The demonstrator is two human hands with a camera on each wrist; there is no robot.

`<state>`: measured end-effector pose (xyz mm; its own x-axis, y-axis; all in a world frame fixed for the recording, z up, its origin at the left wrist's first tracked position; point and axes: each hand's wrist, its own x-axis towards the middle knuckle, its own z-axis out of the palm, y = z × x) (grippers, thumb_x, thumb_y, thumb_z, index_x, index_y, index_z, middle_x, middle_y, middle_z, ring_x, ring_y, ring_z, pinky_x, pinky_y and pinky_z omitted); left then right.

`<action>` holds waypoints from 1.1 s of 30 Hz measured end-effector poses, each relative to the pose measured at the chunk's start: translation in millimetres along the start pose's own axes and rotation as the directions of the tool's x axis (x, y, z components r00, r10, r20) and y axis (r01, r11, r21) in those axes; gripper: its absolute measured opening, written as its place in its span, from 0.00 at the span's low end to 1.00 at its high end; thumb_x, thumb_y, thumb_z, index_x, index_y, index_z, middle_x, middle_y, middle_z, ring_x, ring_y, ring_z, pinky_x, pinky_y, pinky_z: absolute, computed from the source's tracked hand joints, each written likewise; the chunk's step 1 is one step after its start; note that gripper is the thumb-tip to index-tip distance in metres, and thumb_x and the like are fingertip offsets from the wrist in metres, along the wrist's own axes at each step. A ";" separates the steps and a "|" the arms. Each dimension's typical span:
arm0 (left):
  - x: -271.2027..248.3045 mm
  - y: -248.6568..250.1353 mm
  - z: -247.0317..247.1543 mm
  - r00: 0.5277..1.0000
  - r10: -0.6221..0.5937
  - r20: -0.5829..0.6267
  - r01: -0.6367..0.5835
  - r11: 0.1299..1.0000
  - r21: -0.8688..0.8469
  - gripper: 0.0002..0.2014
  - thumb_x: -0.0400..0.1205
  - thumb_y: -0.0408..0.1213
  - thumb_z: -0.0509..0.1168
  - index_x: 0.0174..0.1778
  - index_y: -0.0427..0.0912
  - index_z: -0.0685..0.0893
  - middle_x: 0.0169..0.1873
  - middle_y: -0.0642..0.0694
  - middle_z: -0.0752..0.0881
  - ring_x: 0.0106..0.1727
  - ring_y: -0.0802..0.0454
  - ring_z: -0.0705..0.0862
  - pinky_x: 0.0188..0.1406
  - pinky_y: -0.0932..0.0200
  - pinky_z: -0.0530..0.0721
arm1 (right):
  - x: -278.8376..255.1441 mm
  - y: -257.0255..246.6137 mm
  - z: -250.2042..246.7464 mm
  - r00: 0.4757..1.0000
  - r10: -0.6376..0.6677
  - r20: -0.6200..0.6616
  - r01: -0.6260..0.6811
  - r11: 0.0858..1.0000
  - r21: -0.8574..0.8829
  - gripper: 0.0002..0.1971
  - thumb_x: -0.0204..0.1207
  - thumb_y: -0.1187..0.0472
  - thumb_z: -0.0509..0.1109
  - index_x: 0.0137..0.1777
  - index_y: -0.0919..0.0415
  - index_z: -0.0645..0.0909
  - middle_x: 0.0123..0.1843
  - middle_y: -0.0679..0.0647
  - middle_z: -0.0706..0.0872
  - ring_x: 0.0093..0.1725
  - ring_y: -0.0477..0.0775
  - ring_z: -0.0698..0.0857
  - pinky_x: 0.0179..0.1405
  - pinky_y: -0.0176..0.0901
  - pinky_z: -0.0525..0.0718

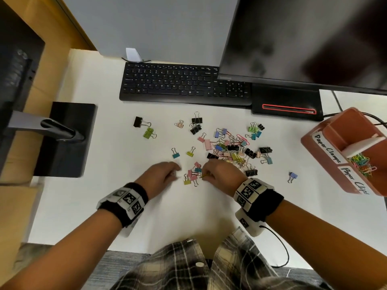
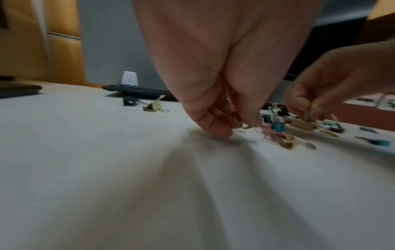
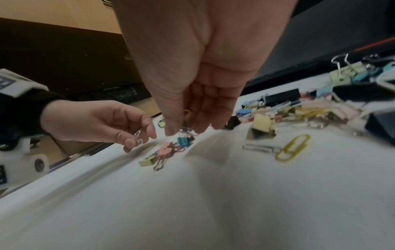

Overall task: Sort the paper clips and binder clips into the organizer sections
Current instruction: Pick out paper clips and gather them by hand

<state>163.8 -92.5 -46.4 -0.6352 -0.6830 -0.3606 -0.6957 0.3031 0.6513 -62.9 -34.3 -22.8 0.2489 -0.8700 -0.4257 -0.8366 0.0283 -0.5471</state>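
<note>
My left hand [image 1: 174, 173] hovers low over the white desk and pinches small silver paper clips [image 3: 137, 137] between thumb and fingers. My right hand [image 1: 206, 175], just to its right, pinches a yellow paper clip [image 3: 187, 113]. Between the hands lies a small cluster of pink, teal and yellow binder clips [image 1: 192, 175]. A big mixed pile of binder clips and paper clips [image 1: 232, 149] sits behind my right hand. The brown organizer [image 1: 326, 147] stands at the right, labelled "Paper Clamps" and "Paper Clips", with coloured paper clips [image 1: 362, 164] in its near section.
Loose binder clips lie scattered: black and green ones [image 1: 144, 127] at the left, a blue one [image 1: 292, 176] near the organizer. A yellow paper clip [image 3: 292, 147] and a silver one [image 3: 260, 148] lie beside my right hand. A keyboard [image 1: 167, 82] and monitor stands [image 1: 65, 139] border the desk.
</note>
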 end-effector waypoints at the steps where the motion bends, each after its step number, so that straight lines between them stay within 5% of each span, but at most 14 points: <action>1: -2.8 0.7 7.3 0.999 0.012 0.032 -0.012 1.000 0.007 0.12 0.81 0.35 0.64 0.59 0.43 0.81 0.43 0.47 0.84 0.44 0.54 0.79 0.44 0.74 0.71 | 1.0 -1.3 3.6 0.999 0.018 0.027 -0.018 1.000 0.006 0.07 0.79 0.58 0.65 0.50 0.61 0.82 0.51 0.57 0.84 0.50 0.57 0.82 0.49 0.46 0.79; 5: -1.2 2.9 26.9 1.000 0.008 0.002 -0.008 0.998 0.056 0.13 0.80 0.34 0.64 0.61 0.42 0.80 0.46 0.45 0.84 0.48 0.50 0.79 0.53 0.59 0.75 | 7.5 -2.4 16.0 0.996 0.086 0.001 -0.086 0.995 0.051 0.12 0.79 0.58 0.65 0.60 0.59 0.80 0.56 0.58 0.84 0.55 0.59 0.82 0.55 0.49 0.80; 8: 1.7 6.1 34.5 0.994 0.001 -0.107 0.004 0.999 0.045 0.07 0.80 0.32 0.64 0.52 0.40 0.84 0.44 0.42 0.85 0.48 0.44 0.81 0.52 0.53 0.79 | 14.1 -4.1 16.2 0.991 0.124 -0.050 -0.120 0.990 0.072 0.12 0.79 0.58 0.65 0.59 0.60 0.81 0.55 0.59 0.83 0.55 0.59 0.82 0.54 0.50 0.81; 13: 3.5 9.2 37.6 0.989 -0.046 -0.143 0.057 0.996 0.070 0.05 0.80 0.32 0.62 0.45 0.39 0.83 0.42 0.41 0.82 0.46 0.42 0.80 0.46 0.56 0.76 | 25.0 -6.3 10.6 0.988 0.149 -0.028 -0.147 0.987 0.063 0.11 0.79 0.60 0.66 0.57 0.64 0.82 0.56 0.61 0.80 0.54 0.60 0.82 0.55 0.49 0.80; 19: 4.6 10.6 34.5 0.988 -0.094 -0.125 0.108 0.988 0.114 0.07 0.82 0.33 0.58 0.49 0.38 0.81 0.47 0.41 0.80 0.48 0.42 0.78 0.49 0.55 0.75 | 20.0 -5.9 11.2 0.985 0.159 -0.066 -0.158 0.987 0.032 0.10 0.80 0.63 0.64 0.54 0.68 0.82 0.55 0.63 0.82 0.55 0.60 0.82 0.54 0.44 0.77; 33: -0.5 8.5 29.9 0.991 -0.005 -0.134 0.023 0.990 0.136 0.08 0.81 0.29 0.60 0.52 0.38 0.83 0.47 0.39 0.84 0.51 0.40 0.80 0.56 0.52 0.79 | -0.1 20.0 -10.5 0.935 0.235 -0.264 -0.179 0.959 0.219 0.08 0.76 0.63 0.70 0.52 0.65 0.84 0.48 0.61 0.88 0.46 0.57 0.84 0.47 0.40 0.79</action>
<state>148.1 -69.7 -60.6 -0.5812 -0.7674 -0.2709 -0.7494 0.3749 0.5458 -84.7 -38.8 -26.1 -0.0928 -0.9371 -0.3364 -0.7405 0.2909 -0.6059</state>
